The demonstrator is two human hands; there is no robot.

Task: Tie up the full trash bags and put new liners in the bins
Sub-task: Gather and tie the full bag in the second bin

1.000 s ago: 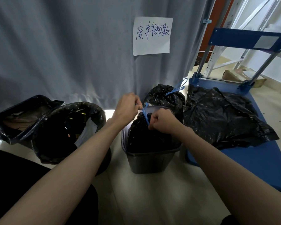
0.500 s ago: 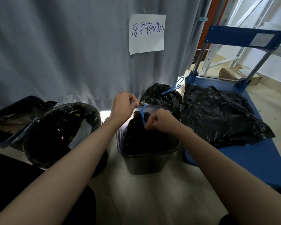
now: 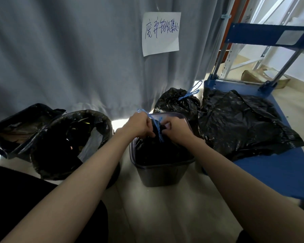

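- The left hand (image 3: 136, 126) and the right hand (image 3: 175, 130) sit close together over the square grey bin (image 3: 161, 171) on the floor, each with fingers curled, pinching a strand of the blue drawstring (image 3: 158, 127).
- The drawstring gathers the neck of the black trash bag (image 3: 158, 151), which sits inside that bin; one blue loop pokes out above the left hand.
- Behind the bin, against the grey curtain (image 3: 68, 55), stands a tied black bag (image 3: 178, 102) with its own blue drawstring knotted on top.
- To the right, loose black liners (image 3: 239, 123) lie crumpled on the deck of a blue platform cart (image 3: 279, 172).
- To the left stand a round bin with an open black liner (image 3: 74, 142) and, just beside it, another open lined bin (image 3: 19, 130); both show rubbish inside.
- A paper sign (image 3: 161, 33) with handwritten characters hangs on the curtain.
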